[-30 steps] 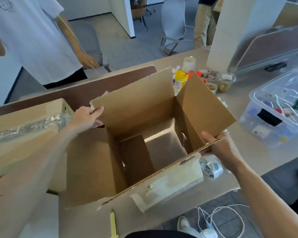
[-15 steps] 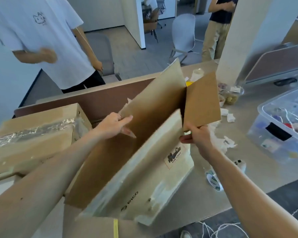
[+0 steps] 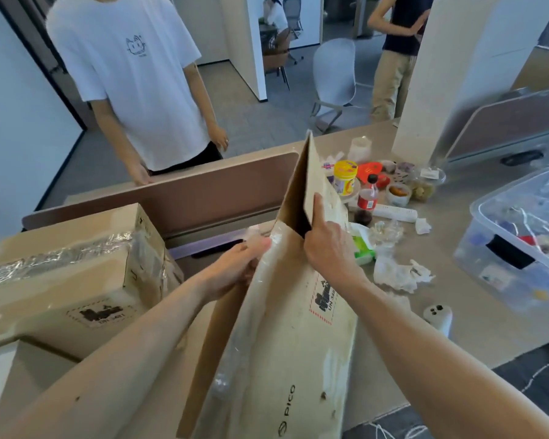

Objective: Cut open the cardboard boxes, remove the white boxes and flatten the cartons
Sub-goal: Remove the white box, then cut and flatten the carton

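At the left edge of the worktop (image 3: 476, 331) a sealed cardboard box (image 3: 76, 274) stands, with clear tape over its top and a printed mark on its near side. Behind it a brown partition panel (image 3: 203, 191) runs along the far edge, and a person in a white T-shirt (image 3: 130, 74) stands beyond it.

Near the middle of the front edge, the flattened carton (image 3: 286, 359) is held almost upright, with its lower end close to the front edge. The left hand (image 3: 235, 267) is closed on the carton's left edge, where the clear tape is wrinkled. The right hand (image 3: 327, 242) grips the upper part, its thumb lying along a raised flap; the other fingers seem to go behind the cardboard, but they are hidden.

To the right, near the far edge, stand a yellow-lidded jar (image 3: 345, 177), a cola bottle (image 3: 366, 201) and some small food cups. Crumpled white paper (image 3: 400, 270) lies beside the carton. A small white device (image 3: 438, 315) is nearer the front. A clear plastic storage bin (image 3: 520, 236) sits at the right edge.
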The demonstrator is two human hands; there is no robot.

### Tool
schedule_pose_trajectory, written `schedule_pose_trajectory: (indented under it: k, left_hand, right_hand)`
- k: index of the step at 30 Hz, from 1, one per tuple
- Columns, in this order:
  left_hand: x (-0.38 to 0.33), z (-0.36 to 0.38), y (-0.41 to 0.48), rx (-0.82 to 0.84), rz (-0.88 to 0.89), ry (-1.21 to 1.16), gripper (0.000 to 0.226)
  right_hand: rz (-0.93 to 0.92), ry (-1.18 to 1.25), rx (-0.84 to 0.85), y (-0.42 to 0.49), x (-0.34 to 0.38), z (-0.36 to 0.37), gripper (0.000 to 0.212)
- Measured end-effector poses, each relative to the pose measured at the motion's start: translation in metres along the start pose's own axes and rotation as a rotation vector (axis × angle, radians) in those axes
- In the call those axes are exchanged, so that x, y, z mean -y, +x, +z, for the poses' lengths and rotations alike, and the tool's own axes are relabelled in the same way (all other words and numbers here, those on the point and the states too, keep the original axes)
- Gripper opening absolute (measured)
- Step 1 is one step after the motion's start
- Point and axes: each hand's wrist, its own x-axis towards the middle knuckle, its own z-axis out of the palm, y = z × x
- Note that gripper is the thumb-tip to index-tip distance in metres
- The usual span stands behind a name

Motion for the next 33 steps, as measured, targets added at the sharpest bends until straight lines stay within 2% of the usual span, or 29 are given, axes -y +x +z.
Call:
schedule_pose_trajectory:
  k: [3, 7, 9, 11, 16, 18, 21, 24, 27, 30, 32, 33]
  left_hand:
    - [0.011, 0.003, 0.005, -0.062, -0.027, -0.005, 0.019]
    - [0.034, 0.009, 0.003, -0.05, -0.038, -0.164, 0.024]
    - [0.052, 0.01, 0.007, -0.134, -0.037, -0.288, 0.027]
    - [0.069, 0.009, 0.01, -0.223, -0.047, -0.338, 0.03]
    - [0.114, 0.007, 0.013, -0.428, -0.155, -0.484, 0.024]
    - [0.13, 0.003, 0.014, -0.503, -0.2, -0.528, 0.031]
    - [0.143, 0.004, 0.015, -0.54, -0.235, -0.5, 0.032]
    - [0.158, 0.011, 0.017, -0.578, -0.266, -0.443, 0.061]
    - [0.183, 0.008, 0.019, -0.621, -0.317, -0.469, 0.074]
    - [0.21, 0.003, 0.024, -0.668, -0.403, -0.5, 0.069]
    - [0.223, 0.002, 0.028, -0.749, -0.458, -0.433, 0.061]
    - [0.226, 0.003, 0.03, -0.773, -0.487, -0.377, 0.066]
  right_hand:
    - [-0.048, -0.127, 0.058, 0.002, 0.003, 0.01, 0.068]
    - [-0.107, -0.144, 0.203, 0.007, 0.005, 0.032, 0.056]
    - [-0.16, -0.119, 0.353, 0.005, 0.004, 0.045, 0.044]
    - [-0.198, -0.114, 0.467, -0.002, -0.004, 0.06, 0.042]
    - [-0.136, -0.002, 0.554, -0.028, -0.059, 0.091, 0.036]
    - [-0.099, 0.001, 0.6, -0.04, -0.079, 0.098, 0.039]
    - [-0.05, -0.04, 0.663, -0.055, -0.103, 0.107, 0.055]
    - [0.01, -0.105, 0.765, -0.069, -0.128, 0.115, 0.068]
    - [0.041, -0.161, 0.848, -0.078, -0.147, 0.12, 0.072]
    - [0.051, -0.207, 0.897, -0.083, -0.161, 0.126, 0.074]
    - [0.041, -0.234, 0.911, -0.086, -0.17, 0.13, 0.074]
    - [0.043, -0.247, 0.919, -0.087, -0.174, 0.131, 0.074]
